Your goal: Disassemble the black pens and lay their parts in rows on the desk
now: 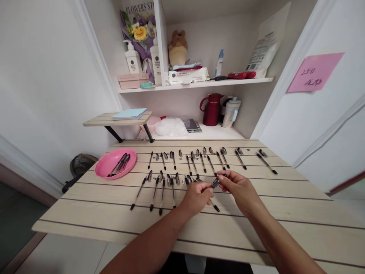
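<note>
Far left on pale slatted wooden table (85,213): round pink plastic bowl (107,164) holding several pens. Mid-table, two rows of uncapped black ballpoint pens (162,190) with caps alongside. Left hand (196,198) pinching slim black pen (213,205); right hand (239,186) pinching small black pen cap (217,182), just above table.

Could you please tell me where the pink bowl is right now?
In the head view, the pink bowl sits at the far left of the wooden table, left of the rows of pens, with a few pens inside it.
</note>
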`<state>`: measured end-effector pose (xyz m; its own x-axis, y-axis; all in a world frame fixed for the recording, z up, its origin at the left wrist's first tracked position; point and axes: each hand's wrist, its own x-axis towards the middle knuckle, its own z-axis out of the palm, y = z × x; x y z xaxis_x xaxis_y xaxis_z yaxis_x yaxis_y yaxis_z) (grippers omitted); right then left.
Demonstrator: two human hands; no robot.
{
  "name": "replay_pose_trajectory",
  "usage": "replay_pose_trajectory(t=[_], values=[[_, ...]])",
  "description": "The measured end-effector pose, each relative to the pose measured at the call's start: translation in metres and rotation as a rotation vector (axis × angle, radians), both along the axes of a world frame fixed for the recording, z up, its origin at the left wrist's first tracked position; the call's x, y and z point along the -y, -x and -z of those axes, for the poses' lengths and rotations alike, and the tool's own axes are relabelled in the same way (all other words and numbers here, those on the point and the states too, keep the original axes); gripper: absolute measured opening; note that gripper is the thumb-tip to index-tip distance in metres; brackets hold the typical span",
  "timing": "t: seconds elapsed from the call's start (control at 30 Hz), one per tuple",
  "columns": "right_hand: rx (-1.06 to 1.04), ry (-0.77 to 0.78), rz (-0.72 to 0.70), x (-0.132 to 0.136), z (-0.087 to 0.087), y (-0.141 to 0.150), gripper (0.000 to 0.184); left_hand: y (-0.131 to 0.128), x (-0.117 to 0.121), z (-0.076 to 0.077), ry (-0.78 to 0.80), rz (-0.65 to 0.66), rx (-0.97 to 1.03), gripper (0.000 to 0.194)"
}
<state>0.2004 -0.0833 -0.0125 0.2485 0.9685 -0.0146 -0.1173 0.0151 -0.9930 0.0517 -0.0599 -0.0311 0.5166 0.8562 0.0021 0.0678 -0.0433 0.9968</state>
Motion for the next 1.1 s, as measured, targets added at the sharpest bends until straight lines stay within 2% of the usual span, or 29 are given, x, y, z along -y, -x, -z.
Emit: replay_pose_trajectory(t=[0.23,0.43,0.57,0.67,0.77,0.87,0.97,1.03,1.1], values=[[-0.032,-0.024,0.038,0.0,0.0,0.003,0.032,-0.001,0.003,-0.003,0.062,0.012,0.049,0.031],[-0.032,-0.04,0.021,-0.003,0.006,0.003,0.031,-0.004,0.004,-0.001,0.107,-0.051,0.069,0.033],[-0.032,-0.035,0.021,-0.002,0.007,0.004,0.034,-0.004,0.002,0.001,0.122,-0.075,0.075,0.034],[-0.044,-0.014,-0.01,0.001,0.003,0.004,0.039,-0.004,0.001,0.0,0.139,-0.075,0.107,0.033],[-0.054,-0.009,0.019,0.006,0.0,0.003,0.045,-0.003,0.0,-0.003,0.158,-0.073,0.165,0.031],[0.03,0.031,0.056,0.011,0.008,0.002,0.042,-0.001,-0.001,-0.009,0.2,-0.156,0.25,0.03],[0.191,0.085,0.037,0.016,0.025,0.001,0.039,0.01,-0.007,-0.022,0.214,-0.248,0.321,0.03],[0.294,0.091,0.038,0.018,0.037,-0.001,0.038,0.026,-0.018,-0.035,0.165,-0.304,0.291,0.031],[0.384,0.098,0.049,0.019,0.047,-0.004,0.036,0.052,-0.037,-0.052,0.056,-0.411,0.179,0.032]])
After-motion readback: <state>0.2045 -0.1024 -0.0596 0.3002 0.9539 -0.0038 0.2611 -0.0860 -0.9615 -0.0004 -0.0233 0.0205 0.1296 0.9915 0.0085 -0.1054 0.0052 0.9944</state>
